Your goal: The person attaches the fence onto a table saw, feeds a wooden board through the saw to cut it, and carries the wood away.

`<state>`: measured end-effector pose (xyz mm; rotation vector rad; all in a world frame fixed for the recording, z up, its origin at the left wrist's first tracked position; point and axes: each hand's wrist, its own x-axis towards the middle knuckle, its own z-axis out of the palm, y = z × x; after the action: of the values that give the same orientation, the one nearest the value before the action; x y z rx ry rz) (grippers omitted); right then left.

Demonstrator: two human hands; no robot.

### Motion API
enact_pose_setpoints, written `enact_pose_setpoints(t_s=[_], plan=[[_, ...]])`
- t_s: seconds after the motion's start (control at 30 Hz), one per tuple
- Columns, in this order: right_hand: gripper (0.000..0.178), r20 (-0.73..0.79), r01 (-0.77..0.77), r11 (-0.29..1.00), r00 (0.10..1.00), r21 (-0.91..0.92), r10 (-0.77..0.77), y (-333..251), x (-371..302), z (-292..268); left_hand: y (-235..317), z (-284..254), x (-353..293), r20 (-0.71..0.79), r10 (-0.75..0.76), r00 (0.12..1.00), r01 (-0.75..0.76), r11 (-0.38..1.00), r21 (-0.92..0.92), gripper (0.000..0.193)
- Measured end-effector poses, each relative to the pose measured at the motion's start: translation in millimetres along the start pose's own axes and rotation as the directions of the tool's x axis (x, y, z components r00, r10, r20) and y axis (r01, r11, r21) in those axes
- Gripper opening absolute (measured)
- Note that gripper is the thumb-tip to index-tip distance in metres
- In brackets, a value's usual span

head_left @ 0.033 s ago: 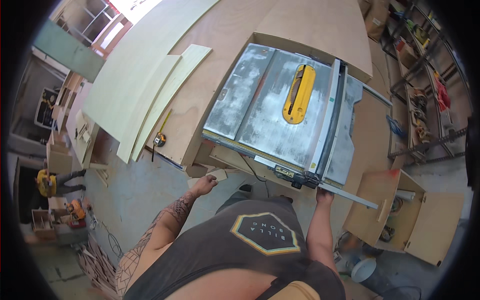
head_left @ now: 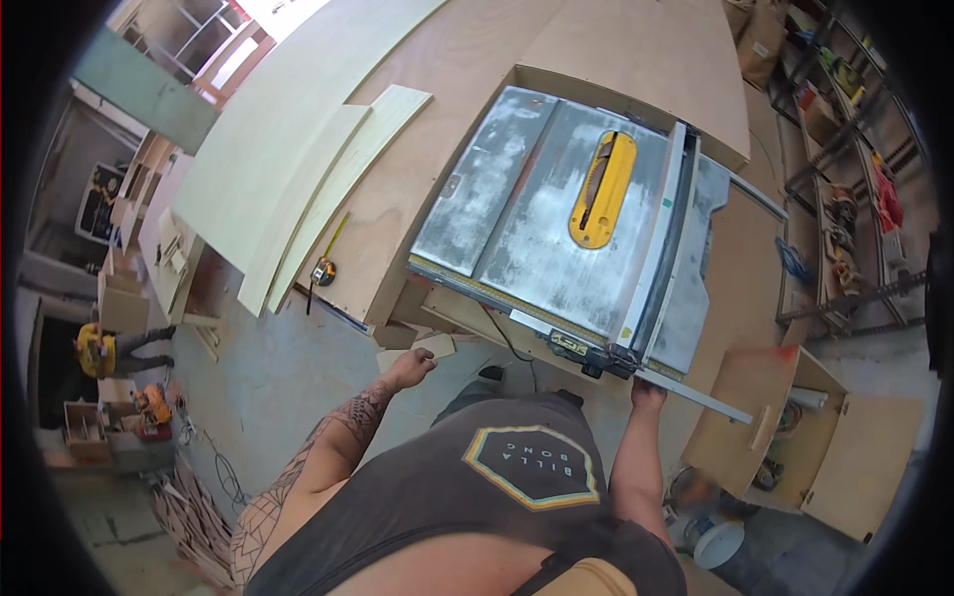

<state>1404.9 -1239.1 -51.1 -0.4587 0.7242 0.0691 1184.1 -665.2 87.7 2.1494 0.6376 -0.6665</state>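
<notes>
The left hand (head_left: 409,369) is hanging free near the saw's near left corner, its fingers curling into a loose fist with nothing showing inside. The right hand (head_left: 648,394) is resting against the near rail (head_left: 696,398), below the fence's near end; the rail is hiding its fingers, so I cannot tell whether they are pinching or only touching. To the right, a cabinet (head_left: 740,422) is standing open on the floor.

The saw (head_left: 527,228) is sitting in a cutout of the bench (head_left: 383,223), ahead of both hands. It is looking heavy and stiff, its worn metal top probably feeling slick; its solid frame would be offering the safer hold. The fence (head_left: 659,214) is running near to far, right of the blade (head_left: 596,184). It is looking rigid and much lighter, with its near head (head_left: 621,360) offering the best grip, well away from the teeth.

To the left, a tape measure (head_left: 323,271) is lying on the bench; beyond it, 2 strips (head_left: 383,134) are overlapping beside 1 pale sheet (head_left: 288,129). Farther right, shelves (head_left: 855,298) are holding tools.
</notes>
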Motion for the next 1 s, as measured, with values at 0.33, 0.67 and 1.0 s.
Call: enact_pose_setpoints(t_s=[0.33,0.67,1.0], plan=[[0.051,-0.010,-0.066,0.964,0.998,-0.257,0.066,-3.1,6.2,-15.0,18.3,-59.6,-70.4,-0.608,-0.006,0.794,-0.099,0.985,-0.139,0.024],[0.050,-0.213,-0.224,0.029,0.953,-0.974,0.214,104.6,-133.7,-5.8,-193.2,-306.2,-59.9,-0.892,0.084,0.444,0.290,0.928,0.232,0.071],[0.046,0.016,0.060,-0.311,0.990,-0.949,0.141,152.8,-235.0,56.7,-325.0,-419.0,-16.0,-0.712,-0.218,0.667,0.325,0.946,0.014,0.115]])
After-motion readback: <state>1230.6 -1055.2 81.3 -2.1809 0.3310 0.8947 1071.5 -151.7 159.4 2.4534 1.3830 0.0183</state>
